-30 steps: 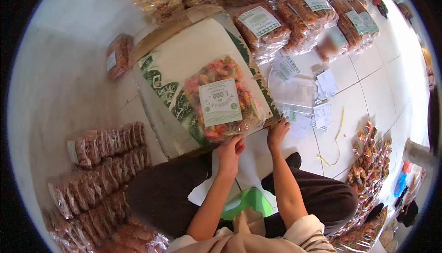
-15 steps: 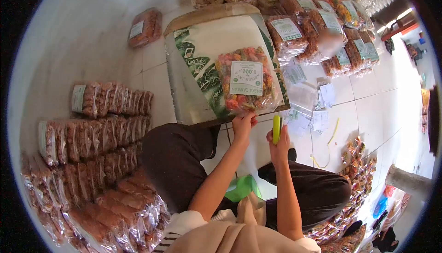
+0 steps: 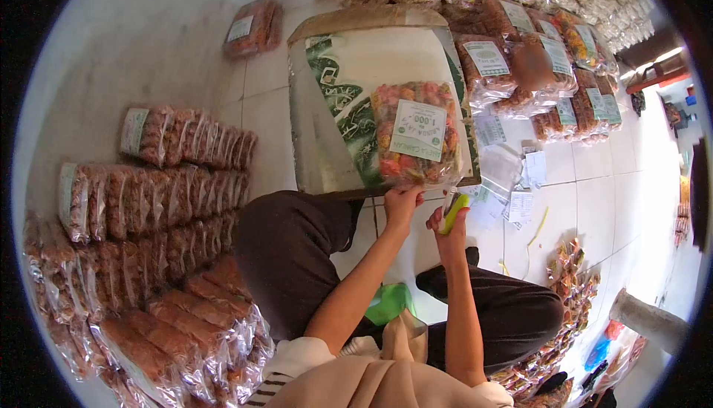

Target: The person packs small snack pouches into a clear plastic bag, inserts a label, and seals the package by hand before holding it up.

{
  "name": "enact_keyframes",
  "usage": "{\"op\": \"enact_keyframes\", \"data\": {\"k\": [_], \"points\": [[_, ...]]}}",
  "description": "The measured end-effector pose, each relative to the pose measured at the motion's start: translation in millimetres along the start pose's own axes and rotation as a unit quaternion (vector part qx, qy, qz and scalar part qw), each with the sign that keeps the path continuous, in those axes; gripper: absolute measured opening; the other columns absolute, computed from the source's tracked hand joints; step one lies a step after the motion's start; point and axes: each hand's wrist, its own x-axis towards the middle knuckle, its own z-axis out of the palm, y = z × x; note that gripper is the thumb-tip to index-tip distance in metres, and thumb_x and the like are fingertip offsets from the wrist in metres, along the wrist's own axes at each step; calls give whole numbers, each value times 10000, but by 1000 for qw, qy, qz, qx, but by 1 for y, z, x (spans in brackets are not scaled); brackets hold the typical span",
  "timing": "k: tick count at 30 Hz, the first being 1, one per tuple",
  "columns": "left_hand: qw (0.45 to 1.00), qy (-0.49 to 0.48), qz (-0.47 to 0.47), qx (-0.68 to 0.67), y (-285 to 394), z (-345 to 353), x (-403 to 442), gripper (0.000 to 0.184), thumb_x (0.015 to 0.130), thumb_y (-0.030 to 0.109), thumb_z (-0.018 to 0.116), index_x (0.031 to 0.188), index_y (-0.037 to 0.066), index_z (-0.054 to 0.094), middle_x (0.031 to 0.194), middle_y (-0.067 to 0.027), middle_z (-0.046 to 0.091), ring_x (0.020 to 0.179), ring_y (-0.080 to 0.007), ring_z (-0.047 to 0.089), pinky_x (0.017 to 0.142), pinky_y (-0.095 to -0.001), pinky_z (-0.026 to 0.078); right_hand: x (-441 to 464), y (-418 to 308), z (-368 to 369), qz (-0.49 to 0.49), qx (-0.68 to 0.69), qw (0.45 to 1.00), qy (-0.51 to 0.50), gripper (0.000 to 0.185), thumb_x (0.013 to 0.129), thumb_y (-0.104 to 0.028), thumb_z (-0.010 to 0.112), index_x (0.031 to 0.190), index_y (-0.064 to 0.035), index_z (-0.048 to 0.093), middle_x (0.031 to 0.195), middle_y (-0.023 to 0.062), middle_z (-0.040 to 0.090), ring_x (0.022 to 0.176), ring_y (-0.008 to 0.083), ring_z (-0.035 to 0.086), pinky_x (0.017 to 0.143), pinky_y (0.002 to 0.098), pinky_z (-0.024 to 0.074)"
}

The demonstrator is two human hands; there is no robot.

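Note:
A clear plastic bag of red, yellow and green snacks (image 3: 416, 126) lies flat on a box-like stand, its white-and-green label facing up. At the bag's near end, my left hand (image 3: 401, 206) pinches the gathered plastic edge. My right hand (image 3: 448, 231), a little to the right and nearer to me, is closed around a small lime-green stapler (image 3: 454, 213). Its metal end points up toward the corner of the bag, and I cannot tell whether they touch. The stand (image 3: 349, 25) has a worn white top with a green printed band.
Packed brown snack bags (image 3: 171, 200) are stacked at the left. Another bag (image 3: 252, 28) lies beyond the stand. More labelled bags (image 3: 486, 63) are piled at the back right. Loose paper labels (image 3: 520, 207) and a yellow strip (image 3: 536, 226) lie on the tiles. A green object (image 3: 390, 302) is between my legs.
The stapler has tilted and come closer to the bag's near end. My left hand still pinches the bag. The whole view has shifted slightly.

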Motion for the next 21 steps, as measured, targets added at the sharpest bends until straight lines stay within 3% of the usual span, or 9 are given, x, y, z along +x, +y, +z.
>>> {"op": "enact_keyframes", "data": {"k": [4, 7, 9, 12, 14, 19, 21], "points": [[1000, -3, 6, 5, -1, 1, 0, 112, 693, 88, 637, 721, -20, 620, 664, -55, 597, 560, -117, 560, 525, -227, 473, 3, 2, -2, -13, -18, 1000, 12, 463, 908, -434, 367, 1152, -43, 415, 798, 41, 493, 698, 144, 460, 694, 306, 390], [1000, 7, 12, 15, -2, 3, 0, 117, 697, 96, 637, 743, -12, 634, 670, -43, 603, 565, -114, 557, 525, -226, 463, 3, -3, -2, 1, -100, 992, 74, 419, 897, -396, 405, 1110, -37, 445, 867, 58, 523, 733, 155, 496, 711, 310, 409], [999, 13, 16, 24, -2, 3, 0, 124, 700, 101, 638, 760, -7, 642, 677, -36, 608, 570, -112, 555, 521, -225, 454, 2, -6, -5, 51, -106, 990, 77, 379, 883, -366, 435, 1071, -40, 473, 909, 67, 541, 765, 152, 516, 693, 298, 426], [998, 0, 11, 60, -2, 2, -1, 161, 703, 115, 642, 814, -1, 646, 707, -29, 619, 577, -106, 544, 514, -235, 432, 4, -2, -5, 106, -91, 988, 65, 368, 897, -365, 426, 1055, -38, 485, 922, 61, 543, 753, 130, 510, 661, 270, 428], [998, -12, 7, 57, 1, 1, -3, 131, 703, 124, 658, 786, 31, 622, 719, -6, 579, 616, -98, 514, 577, -235, 424, 7, -1, 1, 107, -110, 986, 71, 364, 898, -369, 426, 1043, -42, 495, 915, 54, 542, 744, 127, 509, 650, 266, 430], [997, -3, 2, 74, 9, 5, -11, 172, 700, 127, 663, 835, 26, 632, 782, -16, 606, 638, -104, 518, 585, -238, 421, 18, -8, 16, 119, -150, 976, 106, 380, 903, -386, 415, 1041, -45, 510, 902, 46, 546, 734, 133, 517, 634, 281, 440], [995, 1, -11, 95, 6, 4, -9, 187, 701, 128, 663, 853, 23, 633, 802, -20, 613, 650, -107, 522, 589, -240, 421, 18, -8, 21, 119, -159, 972, 124, 343, 887, -366, 462, 1019, -56, 526, 894, 32, 544, 736, 119, 516, 624, 261, 439]]}}
